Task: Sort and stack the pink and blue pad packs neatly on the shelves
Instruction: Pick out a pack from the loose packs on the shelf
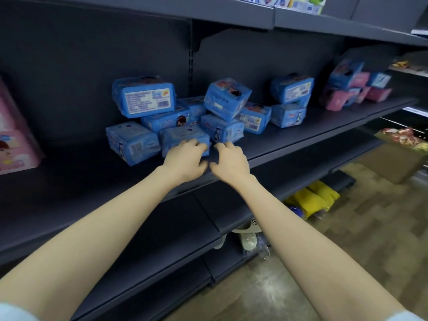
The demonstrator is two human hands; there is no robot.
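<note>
My left hand (pixel 185 159) had fingers curled over the near edge of the front blue pack (pixel 183 135), grasping it. My right hand (pixel 230 162) was just beside it at 3 o'clock, fingers bent, tips at the foot of a second blue pack (pixel 222 129); I couldn't tell if it held anything. Both packs sat on the dark shelf (pixel 289 133) at the front of a loose blue heap (pixel 143 96) at 12 o'clock. Pink packs (pixel 14 144) stood at 9 o'clock, well apart. A mixed pink-and-blue pile (pixel 354 86) lay at 2 o'clock, blurred.
</note>
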